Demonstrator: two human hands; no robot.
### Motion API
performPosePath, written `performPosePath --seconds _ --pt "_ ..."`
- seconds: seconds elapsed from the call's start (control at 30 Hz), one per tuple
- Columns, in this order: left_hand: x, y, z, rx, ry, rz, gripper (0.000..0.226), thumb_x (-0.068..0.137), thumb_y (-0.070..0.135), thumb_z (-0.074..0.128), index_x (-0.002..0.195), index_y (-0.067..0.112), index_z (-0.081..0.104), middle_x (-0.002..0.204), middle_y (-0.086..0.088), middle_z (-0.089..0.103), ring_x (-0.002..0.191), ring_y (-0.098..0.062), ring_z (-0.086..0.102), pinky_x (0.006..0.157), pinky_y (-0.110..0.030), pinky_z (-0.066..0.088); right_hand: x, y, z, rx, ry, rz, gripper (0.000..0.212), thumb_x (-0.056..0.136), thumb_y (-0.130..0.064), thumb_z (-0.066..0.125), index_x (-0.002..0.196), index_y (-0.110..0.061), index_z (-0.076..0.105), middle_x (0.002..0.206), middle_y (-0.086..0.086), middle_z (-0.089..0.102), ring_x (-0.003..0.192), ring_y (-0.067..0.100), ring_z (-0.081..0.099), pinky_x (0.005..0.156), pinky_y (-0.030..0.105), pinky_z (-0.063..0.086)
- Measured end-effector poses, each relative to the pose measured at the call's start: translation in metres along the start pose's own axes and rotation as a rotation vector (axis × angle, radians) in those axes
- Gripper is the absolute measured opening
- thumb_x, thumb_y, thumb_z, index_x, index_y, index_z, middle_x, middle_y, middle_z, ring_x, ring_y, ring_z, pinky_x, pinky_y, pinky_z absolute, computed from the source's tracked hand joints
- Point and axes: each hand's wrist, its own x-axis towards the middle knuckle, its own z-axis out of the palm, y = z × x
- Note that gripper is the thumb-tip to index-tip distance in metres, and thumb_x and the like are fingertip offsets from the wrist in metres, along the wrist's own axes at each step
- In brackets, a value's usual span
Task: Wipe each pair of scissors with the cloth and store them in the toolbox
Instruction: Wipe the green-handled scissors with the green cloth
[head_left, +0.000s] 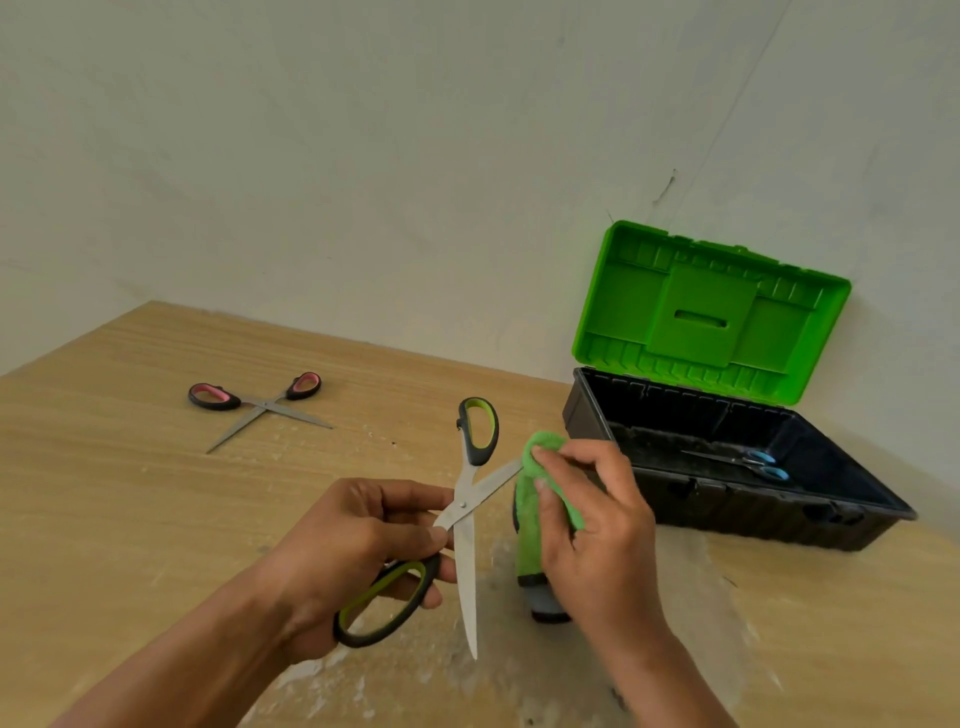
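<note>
My left hand (358, 540) grips a pair of green-and-black scissors (467, 519) near the pivot, blades spread wide above the table. My right hand (587, 514) holds a green cloth (540, 467) pinched round the tip of one blade. Pink-and-black scissors (260, 405) lie spread open on the table at the far left. A black toolbox (727, 499) stands at the right with its green lid (711, 312) raised. Blue-handled scissors (748, 462) lie inside it.
The wooden table (130, 493) meets a white wall behind it. The toolbox lid leans against that wall. Pale worn patches mark the tabletop near my hands.
</note>
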Motion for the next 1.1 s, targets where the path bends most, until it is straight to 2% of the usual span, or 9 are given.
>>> performPosePath --seconds 0.17,0.37,0.5,0.6,0.73,0.83,0.9,1.0,1.1 --pt "-0.002 0.003 -0.002 0.018 -0.001 0.020 0.027 0.084 -0.014 0.060 0.096 0.003 0.078 0.085 -0.027 0.072 0.069 -0.032 0.069 0.053 -0.035 0.056 -0.008 -0.018 0.003 0.044 -0.056 -0.064 0.027 0.091 0.000 0.069 0.118 -0.001 0.073 0.109 0.009 0.062 0.099 0.019 0.063 0.084 0.016 0.054" --pt "-0.004 0.002 0.005 0.166 0.051 0.049 0.027 0.085 -0.014 0.062 0.098 0.004 0.076 0.077 -0.023 0.072 0.066 -0.029 0.072 0.055 -0.036 0.057 -0.001 -0.001 0.002 -0.075 -0.050 0.097 0.034 0.085 0.004 0.074 0.118 -0.003 0.074 0.106 0.005 0.060 0.095 0.019 0.062 0.089 0.005 0.047" --pt "-0.003 0.000 0.007 0.243 0.103 0.060 0.025 0.085 -0.011 0.065 0.098 0.007 0.076 0.081 -0.021 0.074 0.072 -0.033 0.075 0.057 -0.036 0.059 0.002 0.006 -0.004 -0.148 -0.017 0.170 0.037 0.082 0.004 0.077 0.118 -0.003 0.073 0.104 0.006 0.060 0.093 0.020 0.061 0.089 -0.004 0.038" --pt "-0.003 -0.002 0.009 0.314 0.147 0.073 0.024 0.085 -0.009 0.066 0.096 0.010 0.076 0.084 -0.021 0.074 0.072 -0.030 0.076 0.057 -0.036 0.061 0.003 -0.004 -0.010 -0.145 -0.025 0.104 0.036 0.080 0.002 0.079 0.116 -0.001 0.074 0.104 0.007 0.063 0.093 0.019 0.062 0.090 0.001 0.042" --pt "0.000 -0.005 0.010 0.400 0.182 0.112 0.026 0.087 -0.007 0.066 0.092 0.016 0.077 0.085 -0.017 0.075 0.073 -0.027 0.076 0.060 -0.039 0.063 -0.006 -0.041 -0.003 -0.096 -0.270 -0.080 0.033 0.083 -0.006 0.076 0.116 -0.004 0.075 0.110 0.005 0.062 0.101 0.016 0.059 0.084 0.017 0.055" --pt "0.001 -0.010 0.012 0.479 0.172 0.144 0.027 0.087 -0.007 0.064 0.099 0.014 0.077 0.086 -0.012 0.075 0.072 -0.023 0.076 0.060 -0.039 0.063 -0.005 -0.042 0.006 -0.165 -0.373 -0.091 0.034 0.082 0.001 0.076 0.116 -0.004 0.073 0.110 0.005 0.059 0.104 0.020 0.056 0.076 0.026 0.059" --pt "0.001 -0.012 0.011 0.499 0.175 0.159 0.027 0.087 -0.007 0.064 0.101 0.013 0.077 0.086 -0.012 0.074 0.072 -0.023 0.075 0.060 -0.039 0.063 -0.003 -0.042 0.007 -0.177 -0.388 -0.052 0.037 0.081 0.004 0.077 0.116 -0.003 0.073 0.111 0.005 0.058 0.105 0.020 0.055 0.073 0.026 0.060" --pt "0.000 -0.011 0.010 0.484 0.179 0.170 0.027 0.087 -0.008 0.063 0.098 0.012 0.077 0.084 -0.013 0.075 0.072 -0.024 0.076 0.060 -0.040 0.063 -0.005 -0.048 0.005 -0.155 -0.445 -0.126 0.034 0.082 0.000 0.076 0.116 -0.004 0.073 0.113 0.003 0.060 0.105 0.018 0.055 0.076 0.020 0.057" --pt "-0.001 -0.009 0.011 0.428 0.168 0.158 0.023 0.087 -0.007 0.065 0.094 0.012 0.077 0.083 -0.015 0.076 0.073 -0.026 0.076 0.061 -0.040 0.063 -0.002 -0.041 0.002 -0.133 -0.394 -0.092 0.034 0.082 0.002 0.077 0.115 -0.004 0.074 0.111 0.004 0.061 0.105 0.019 0.056 0.080 0.024 0.058"
